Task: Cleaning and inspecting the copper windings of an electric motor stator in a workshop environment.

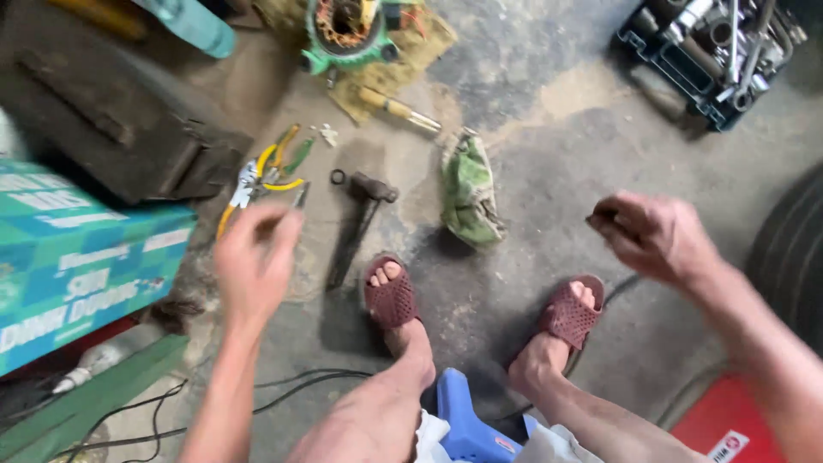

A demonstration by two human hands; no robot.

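Observation:
My left hand (255, 261) hovers, blurred, just below yellow-handled pliers (257, 176) lying on the concrete floor, its fingertips pinched together with nothing seen between them. My right hand (658, 236) is raised at the right with its fingers curled around a small dark piece (597, 219) at the fingertips. A dark hammer (360, 219) lies between the hands, next to my left foot in a maroon sandal (390, 296). To the hammer's right lies a crumpled green rag (470, 193).
A green motor stator (347, 30) and a yellow-handled screwdriver (399, 109) lie at the top. An open case of sockets (711, 51) sits top right, a teal cardboard box (77, 257) left, a tyre (793, 249) right. I sit on a blue stool (467, 420); cables (283, 390) trail bottom left.

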